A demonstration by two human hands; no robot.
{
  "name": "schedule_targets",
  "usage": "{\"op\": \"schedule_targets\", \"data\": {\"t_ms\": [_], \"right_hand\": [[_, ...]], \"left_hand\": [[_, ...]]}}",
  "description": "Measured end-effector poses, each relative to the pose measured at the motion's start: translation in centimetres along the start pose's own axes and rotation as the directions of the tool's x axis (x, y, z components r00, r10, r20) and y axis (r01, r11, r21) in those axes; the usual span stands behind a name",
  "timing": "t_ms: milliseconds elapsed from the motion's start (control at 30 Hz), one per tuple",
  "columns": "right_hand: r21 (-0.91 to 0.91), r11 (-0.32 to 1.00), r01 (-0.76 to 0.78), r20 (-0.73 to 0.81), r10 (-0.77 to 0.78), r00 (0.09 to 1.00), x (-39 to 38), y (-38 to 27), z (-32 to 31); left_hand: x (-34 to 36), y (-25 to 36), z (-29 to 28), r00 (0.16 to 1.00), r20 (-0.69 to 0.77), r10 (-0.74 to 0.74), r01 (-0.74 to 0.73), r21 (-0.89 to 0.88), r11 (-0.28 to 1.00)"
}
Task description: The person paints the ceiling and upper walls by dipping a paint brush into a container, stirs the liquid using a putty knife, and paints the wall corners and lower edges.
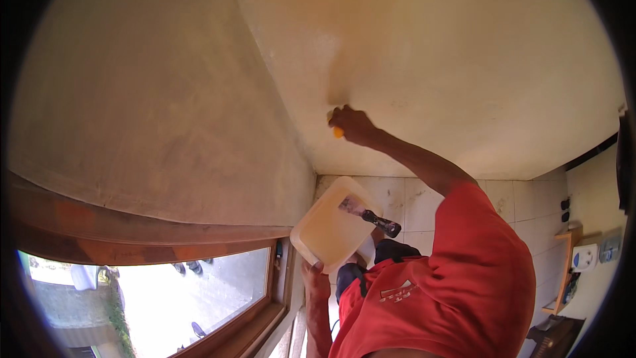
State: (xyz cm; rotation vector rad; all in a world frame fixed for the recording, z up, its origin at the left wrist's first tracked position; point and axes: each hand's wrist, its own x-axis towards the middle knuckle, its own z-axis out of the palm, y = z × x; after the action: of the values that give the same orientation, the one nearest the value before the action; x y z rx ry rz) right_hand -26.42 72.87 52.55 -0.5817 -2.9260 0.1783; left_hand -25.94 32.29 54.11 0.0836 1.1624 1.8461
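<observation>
My right hand (354,126) is raised against the pale wall (424,99), its fingers closed on a small yellow-orange object (338,132). Most of that object is hidden in the grip, so its kind cannot be made out. Lower down, my left hand (317,280) grips the near left rim of a cream plastic tub (322,229), thumb at the edge. A flat-ended tool with a black handle (391,227) lies across the tub, its handle sticking out past the right side.
Two walls meet in a corner just left of my right hand. A wooden-framed window (262,318) opens at lower left. Light floor tiles (417,215) lie below the tub. Against the right side stands a wooden shelf (563,272) beside a water bottle (609,246).
</observation>
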Motion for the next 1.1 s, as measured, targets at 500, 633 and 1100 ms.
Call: {"op": "schedule_targets", "data": {"t_ms": [500,633,1100], "right_hand": [[-0.414,0.91,-0.023,-0.619,-0.262,0.74,-1.0,-0.8,-8.3],[-0.322,0.946,0.044,-0.344,-0.16,0.925,-0.1,-1.6,1.2],[-0.378,0.926,-0.025,-0.739,-0.285,0.61,4.5,-2.7,-28.7]], "left_hand": [[2.1,-2.8,-2.8,0.998,0.067,-0.018,0.019,-0.022,1.0],[1.5,-3.2,-2.7,0.999,0.036,-0.003,0.004,-0.007,1.0],[0.9,-1.6,-1.1,1.0,0.005,-0.001,0.001,-0.018,1.0]]}}
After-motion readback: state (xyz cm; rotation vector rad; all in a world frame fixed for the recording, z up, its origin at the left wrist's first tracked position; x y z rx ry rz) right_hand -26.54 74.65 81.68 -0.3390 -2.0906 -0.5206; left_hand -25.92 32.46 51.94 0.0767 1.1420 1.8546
